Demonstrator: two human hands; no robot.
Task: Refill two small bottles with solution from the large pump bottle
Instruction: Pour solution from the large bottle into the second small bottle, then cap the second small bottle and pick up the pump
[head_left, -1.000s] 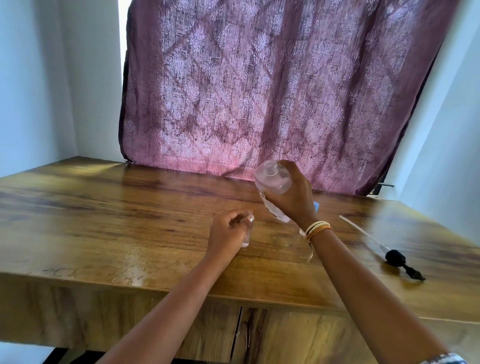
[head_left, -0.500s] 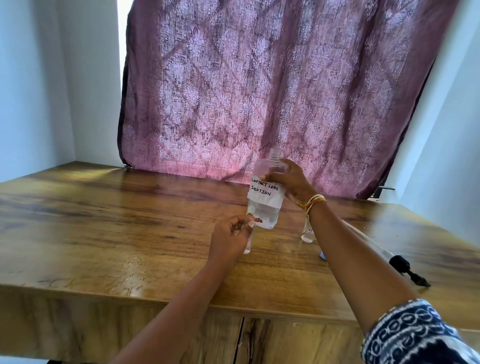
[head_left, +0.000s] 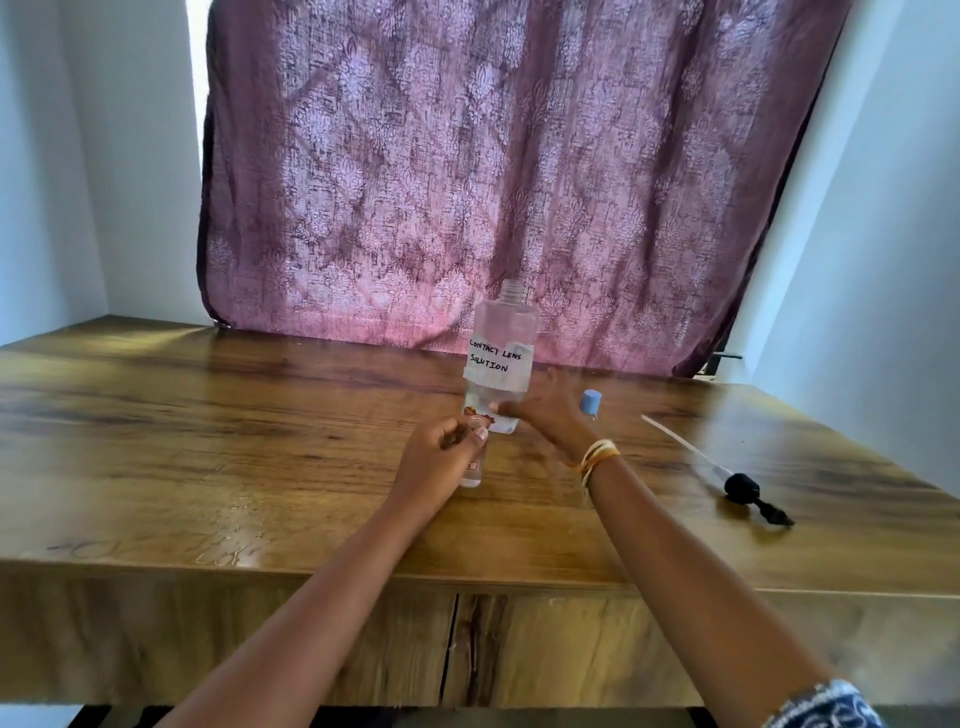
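The large clear bottle, hand-labelled "CONTACT LENS SOLUTION", stands upright on the wooden table with its neck uncapped. My right hand is blurred just in front of the bottle's base, its fingers stretched leftward and holding nothing I can see. My left hand grips a small clear bottle that stands on the table, with the fingers curled round its top. A second small bottle with a blue cap stands behind my right hand.
The black pump head with its long white tube lies on the table to the right. A purple curtain hangs behind the table. The table's front edge is near me.
My right hand brought the tilted large bottle upright, set it down on the table behind the small bottle and slid down to its base. My left hand kept holding the small bottle.
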